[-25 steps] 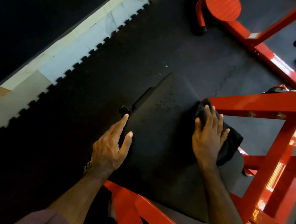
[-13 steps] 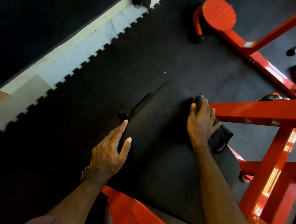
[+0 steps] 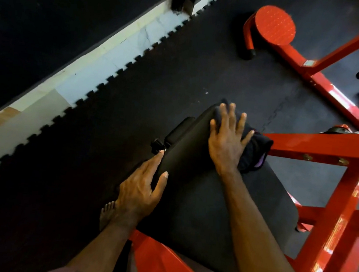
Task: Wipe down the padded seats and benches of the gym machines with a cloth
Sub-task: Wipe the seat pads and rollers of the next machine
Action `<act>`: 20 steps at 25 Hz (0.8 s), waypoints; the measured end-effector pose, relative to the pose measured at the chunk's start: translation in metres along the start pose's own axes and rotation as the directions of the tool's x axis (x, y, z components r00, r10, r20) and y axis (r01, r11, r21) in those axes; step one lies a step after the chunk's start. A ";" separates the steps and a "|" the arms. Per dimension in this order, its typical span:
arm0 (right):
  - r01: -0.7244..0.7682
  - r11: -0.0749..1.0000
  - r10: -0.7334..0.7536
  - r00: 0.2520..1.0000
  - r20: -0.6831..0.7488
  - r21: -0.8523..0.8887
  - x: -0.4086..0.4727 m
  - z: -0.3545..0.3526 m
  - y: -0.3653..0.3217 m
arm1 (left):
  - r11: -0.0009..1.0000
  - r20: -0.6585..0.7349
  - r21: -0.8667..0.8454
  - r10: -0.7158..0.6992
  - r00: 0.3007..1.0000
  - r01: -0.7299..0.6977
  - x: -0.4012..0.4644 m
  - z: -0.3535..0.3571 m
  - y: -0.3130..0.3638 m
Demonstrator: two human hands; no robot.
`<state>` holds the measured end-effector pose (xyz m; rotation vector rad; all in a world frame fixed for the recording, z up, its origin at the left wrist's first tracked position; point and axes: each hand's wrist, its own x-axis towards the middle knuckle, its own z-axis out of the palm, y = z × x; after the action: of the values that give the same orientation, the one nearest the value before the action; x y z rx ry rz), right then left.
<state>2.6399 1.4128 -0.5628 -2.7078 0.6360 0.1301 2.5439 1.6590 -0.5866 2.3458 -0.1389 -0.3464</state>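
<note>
Right hand (image 3: 226,140) flat, fingers spread, pressing the dark cloth (image 3: 254,150) onto the far end of the black seat pad (image 3: 200,200). Left hand (image 3: 142,189) open, bracing the pad's left edge. That cloth looks soft and floppy, so a flat palm should steer it best.

Black rubber floor mats (image 3: 114,115) with interlocking toothed edges filled the middle of the frame — a pale bare strip (image 3: 106,61) ran diagonally across the upper left, bordered by a dark wall (image 3: 54,12). Light glared off red machine frames (image 3: 329,218) at right.
</note>
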 end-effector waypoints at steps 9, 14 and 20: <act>0.000 1.000 0.001 1.000 0.019 -0.020 0.003 -0.004 0.001 | 1.000 -0.003 -0.007 0.009 1.000 -0.009 0.001 0.000 0.000; 0.596 0.785 -0.562 0.799 0.212 -0.168 -0.042 -0.007 0.022 | 1.000 -0.014 -0.021 0.009 1.000 -0.009 -0.001 -0.002 0.000; 0.281 0.946 -0.268 0.958 0.098 -0.161 -0.002 0.006 -0.032 | 1.000 -0.035 -0.020 0.020 0.999 -0.021 0.000 -0.001 -0.001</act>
<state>2.6529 1.4427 -0.5580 -2.9104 0.2283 0.2232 2.5445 1.6604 -0.5867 2.3276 -0.1424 -0.2954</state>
